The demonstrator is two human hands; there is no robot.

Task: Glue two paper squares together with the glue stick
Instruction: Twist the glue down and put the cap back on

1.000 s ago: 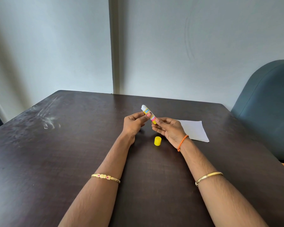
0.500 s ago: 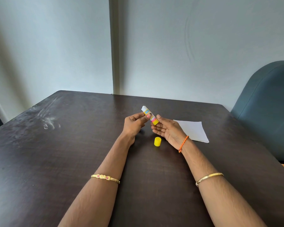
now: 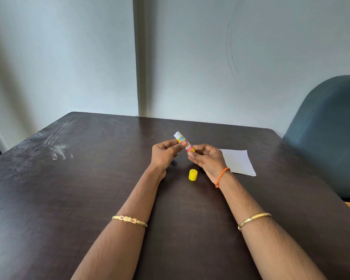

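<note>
One yellow cap [image 3: 193, 175] on table [image 3: 69, 188], beside white paper [image 3: 238, 161].

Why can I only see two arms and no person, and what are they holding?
The camera sits on the person's head and looks down, so you see only their arms. The left hand and the right hand both hold a glue stick, tilted, with its white glue showing at the top. Its yellow cap is off and stands on the dark table between the wrists. White paper lies flat beside the right hand. A grey-blue chair stands at the right.
</note>
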